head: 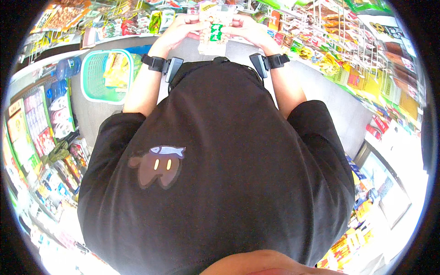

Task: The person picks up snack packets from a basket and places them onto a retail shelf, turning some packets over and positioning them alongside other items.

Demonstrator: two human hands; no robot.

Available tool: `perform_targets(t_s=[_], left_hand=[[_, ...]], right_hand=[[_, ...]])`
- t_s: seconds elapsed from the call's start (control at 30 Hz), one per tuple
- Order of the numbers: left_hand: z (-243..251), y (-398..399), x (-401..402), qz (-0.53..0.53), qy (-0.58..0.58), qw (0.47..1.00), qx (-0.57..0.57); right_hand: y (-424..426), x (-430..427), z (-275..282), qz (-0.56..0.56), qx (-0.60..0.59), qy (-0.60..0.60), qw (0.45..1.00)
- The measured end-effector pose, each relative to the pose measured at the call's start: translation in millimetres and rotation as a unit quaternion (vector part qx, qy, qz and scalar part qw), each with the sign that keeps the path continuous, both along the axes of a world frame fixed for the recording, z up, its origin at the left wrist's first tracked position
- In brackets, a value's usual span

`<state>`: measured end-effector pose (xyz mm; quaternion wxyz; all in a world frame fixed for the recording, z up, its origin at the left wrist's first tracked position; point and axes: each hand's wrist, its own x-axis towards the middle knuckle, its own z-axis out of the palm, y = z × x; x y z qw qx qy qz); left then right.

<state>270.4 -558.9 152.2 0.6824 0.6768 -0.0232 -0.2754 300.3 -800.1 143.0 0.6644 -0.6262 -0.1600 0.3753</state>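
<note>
Both hands hold a clear plastic bag of nuts or similar snack pieces [205, 38] with a green label, upright in front of me at the top of the view. My left hand [181, 30] grips its left edge, thumb on the front. On the opposite edge, my right hand [245, 30] pinches the bag the same way. A black strap with a small device [174, 69] is around my left wrist, and a matching device [258, 65] is on the right. The hands hide parts of the bag's sides.
A green plastic basket [90, 92] with yellow packets [117, 72] inside stands left of my left forearm. Shelves of packaged snacks [330, 37] curve along the front and right. Large blue water bottles [68, 67] and boxed goods [36, 117] are at the far left.
</note>
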Motion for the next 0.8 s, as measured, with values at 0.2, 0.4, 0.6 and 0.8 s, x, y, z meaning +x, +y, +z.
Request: perform_targets(t_s=[0.2,0.4,0.6,0.8], left_hand=[[6.7,2.3,0.8,0.059,0.024,0.998,-0.008],[3.9,3.0,-1.4,0.067,0.019,0.998,0.003],[9.3,4.9,2.7,0.084,-0.010,0.996,-0.020],[1.8,26.4,10.3,0.120,0.005,0.980,-0.160]], right_hand=[[4.8,-0.7,-0.4,0.000,0.030,0.001,1.000],[3.1,-1.6,-7.3,0.008,0.053,0.021,0.998],[7.2,-2.2,-12.6,-0.016,0.078,0.024,0.997],[17.7,-8.8,-11.7,0.020,0.083,-0.008,0.996]])
